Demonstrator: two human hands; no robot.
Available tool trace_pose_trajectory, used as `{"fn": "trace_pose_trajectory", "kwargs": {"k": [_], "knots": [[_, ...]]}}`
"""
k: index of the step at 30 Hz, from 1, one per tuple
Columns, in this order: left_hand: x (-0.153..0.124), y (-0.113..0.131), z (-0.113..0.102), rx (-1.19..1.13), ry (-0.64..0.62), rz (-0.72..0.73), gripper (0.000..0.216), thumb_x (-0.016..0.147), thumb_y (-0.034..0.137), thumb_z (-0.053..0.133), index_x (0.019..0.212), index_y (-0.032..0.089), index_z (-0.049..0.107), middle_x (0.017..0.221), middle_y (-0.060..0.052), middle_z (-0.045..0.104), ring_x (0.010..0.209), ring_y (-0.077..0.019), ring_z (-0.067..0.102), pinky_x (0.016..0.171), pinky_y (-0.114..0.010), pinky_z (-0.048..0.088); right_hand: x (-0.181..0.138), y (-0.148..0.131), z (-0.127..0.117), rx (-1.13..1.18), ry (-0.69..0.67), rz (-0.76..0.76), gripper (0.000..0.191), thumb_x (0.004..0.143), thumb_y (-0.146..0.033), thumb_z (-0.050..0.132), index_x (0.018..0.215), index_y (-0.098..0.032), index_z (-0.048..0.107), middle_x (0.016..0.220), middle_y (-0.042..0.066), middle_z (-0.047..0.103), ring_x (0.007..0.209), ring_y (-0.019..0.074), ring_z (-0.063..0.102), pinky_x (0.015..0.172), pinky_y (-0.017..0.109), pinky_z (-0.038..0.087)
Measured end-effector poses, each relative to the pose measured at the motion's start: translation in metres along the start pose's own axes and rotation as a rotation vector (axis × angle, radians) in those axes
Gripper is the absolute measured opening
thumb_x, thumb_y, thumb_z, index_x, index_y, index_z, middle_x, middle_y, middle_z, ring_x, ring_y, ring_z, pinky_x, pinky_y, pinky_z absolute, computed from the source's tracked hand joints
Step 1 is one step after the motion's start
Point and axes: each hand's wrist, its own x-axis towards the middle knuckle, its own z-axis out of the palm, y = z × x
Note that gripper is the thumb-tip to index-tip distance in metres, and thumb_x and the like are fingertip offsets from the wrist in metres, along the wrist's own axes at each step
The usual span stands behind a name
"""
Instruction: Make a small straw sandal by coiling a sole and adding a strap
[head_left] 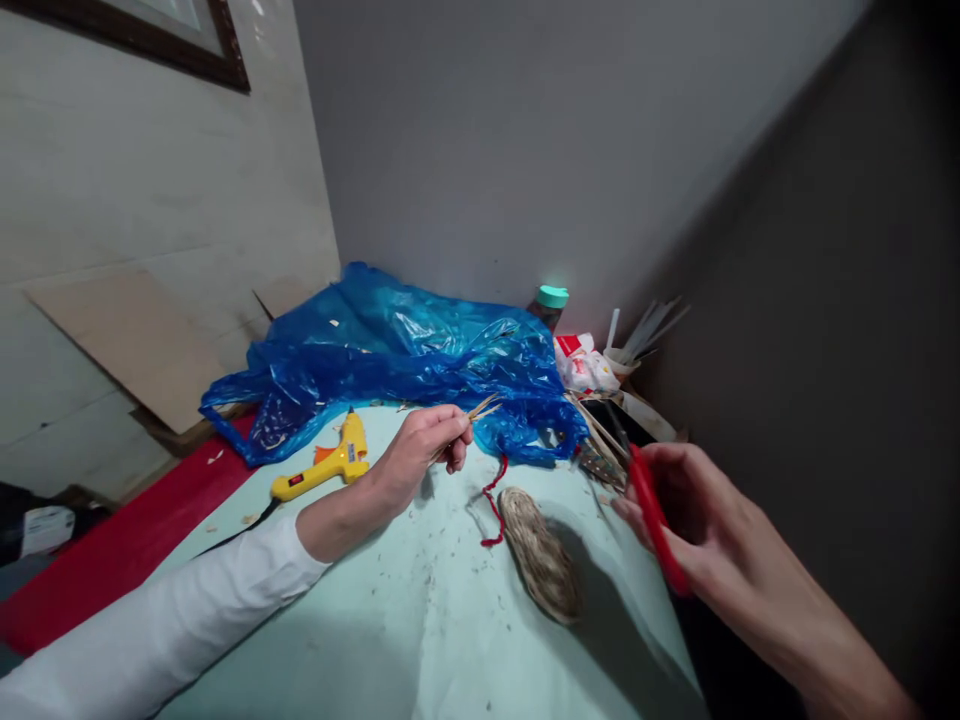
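My left hand (435,440) is closed on a small bunch of thin straw-coloured strands (484,408), whose ends stick out past the fingertips. In my right hand (697,510) is a pair of red-handled scissors (654,520), its dark blades pointing up and away, apart from the strands. A coiled hank of tan fibre (538,555) lies on the pale green table cover (360,610) between my hands. Beside the hank curls a short red fuzzy cord (493,505). Left of my left hand, a yellow glue gun (330,465) lies on its side with its nozzle pointing away.
A crumpled blue plastic bag (420,340) spreads across the back. Behind its right end stand a jar with a green lid (553,296), a red and white packet (585,365) and a cup of sticks (622,362). Brown board (135,345) leans at the left wall.
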Motion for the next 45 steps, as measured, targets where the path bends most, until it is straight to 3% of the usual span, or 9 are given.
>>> {"fn": "trace_pose_trajectory", "kwargs": {"k": [2, 4, 7, 10, 16, 23, 30, 38, 45], "knots": [[-0.008, 0.004, 0.002, -0.014, 0.013, 0.006, 0.021, 0.087, 0.029, 0.055, 0.072, 0.015, 0.056, 0.060, 0.002, 0.052, 0.055, -0.0089, 0.047, 0.055, -0.022, 0.036, 0.000, -0.016, 0.013, 0.256, -0.023, 0.030, 0.039, 0.082, -0.044, 0.068, 0.104, -0.025, 0.043, 0.073, -0.003, 0.055, 0.058, 0.0143, 0.054, 0.053, 0.024, 0.049], [-0.017, 0.007, 0.003, -0.017, 0.015, 0.007, 0.021, 0.088, 0.028, 0.055, 0.072, 0.015, 0.057, 0.060, 0.002, 0.052, 0.056, -0.0087, 0.046, 0.055, -0.021, 0.037, -0.001, -0.026, 0.030, 0.337, -0.038, 0.088, 0.051, 0.080, -0.043, 0.071, 0.117, -0.027, 0.040, 0.064, -0.008, 0.047, 0.052, 0.0127, 0.048, 0.048, 0.022, 0.043], [-0.028, 0.007, 0.005, -0.023, 0.001, 0.015, 0.021, 0.090, 0.027, 0.054, 0.074, 0.015, 0.058, 0.059, 0.002, 0.052, 0.055, -0.0083, 0.045, 0.055, -0.021, 0.036, -0.006, -0.033, 0.048, 0.252, -0.100, 0.115, 0.048, 0.083, -0.046, 0.066, 0.123, -0.027, 0.046, 0.062, -0.007, 0.049, 0.053, 0.0140, 0.047, 0.052, 0.024, 0.041], [-0.035, 0.005, 0.006, -0.032, -0.009, 0.035, 0.021, 0.092, 0.027, 0.055, 0.075, 0.015, 0.060, 0.060, 0.002, 0.051, 0.055, -0.0079, 0.044, 0.054, -0.021, 0.036, -0.009, -0.034, 0.052, 0.125, -0.189, 0.031, 0.031, 0.086, -0.050, 0.059, 0.103, -0.024, 0.057, 0.067, -0.003, 0.053, 0.059, 0.0154, 0.049, 0.056, 0.026, 0.040], [-0.042, 0.002, 0.008, -0.067, -0.020, 0.042, 0.019, 0.093, 0.027, 0.056, 0.079, 0.016, 0.063, 0.058, 0.003, 0.051, 0.054, -0.0067, 0.044, 0.055, -0.020, 0.035, -0.013, -0.039, 0.055, 0.017, -0.337, -0.026, 0.022, 0.089, -0.044, 0.054, 0.098, -0.024, 0.052, 0.079, -0.002, 0.059, 0.069, 0.0170, 0.056, 0.065, 0.028, 0.044], [-0.045, -0.001, 0.009, -0.135, 0.068, 0.065, 0.017, 0.091, 0.026, 0.057, 0.079, 0.015, 0.065, 0.058, 0.003, 0.050, 0.055, -0.0071, 0.044, 0.053, -0.019, 0.035, -0.018, -0.041, 0.057, -0.033, -0.425, -0.001, 0.019, 0.091, -0.040, 0.055, 0.089, -0.023, 0.048, 0.073, -0.004, 0.054, 0.063, 0.0149, 0.050, 0.059, 0.026, 0.039], [-0.069, -0.017, 0.018, -0.141, -0.021, -0.139, 0.014, 0.088, 0.020, 0.056, 0.078, 0.015, 0.065, 0.056, 0.003, 0.054, 0.052, -0.0065, 0.045, 0.053, -0.020, 0.037, -0.020, -0.046, 0.072, 0.027, -0.447, 0.001, 0.021, 0.092, -0.043, 0.057, 0.089, -0.023, 0.051, 0.074, -0.004, 0.056, 0.063, 0.0147, 0.049, 0.060, 0.026, 0.036], [-0.082, -0.030, 0.011, -0.127, 0.033, -0.233, 0.017, 0.084, 0.020, 0.058, 0.071, 0.013, 0.066, 0.053, 0.002, 0.054, 0.049, -0.0073, 0.045, 0.049, -0.021, 0.035, -0.026, -0.047, 0.081, -0.007, -0.526, 0.055, 0.021, 0.094, -0.043, 0.054, 0.089, -0.023, 0.052, 0.074, -0.003, 0.060, 0.065, 0.0156, 0.054, 0.060, 0.026, 0.038], [-0.088, -0.038, 0.012, -0.161, 0.066, -0.315, 0.019, 0.083, 0.022, 0.058, 0.067, 0.012, 0.063, 0.053, 0.001, 0.054, 0.048, -0.0070, 0.043, 0.047, -0.021, 0.030, -0.028, -0.054, 0.079, -0.027, -0.569, 0.086, 0.009, 0.090, -0.023, 0.049, 0.082, -0.022, 0.053, 0.068, -0.002, 0.059, 0.059, 0.0144, 0.051, 0.058, 0.025, 0.039]]}}
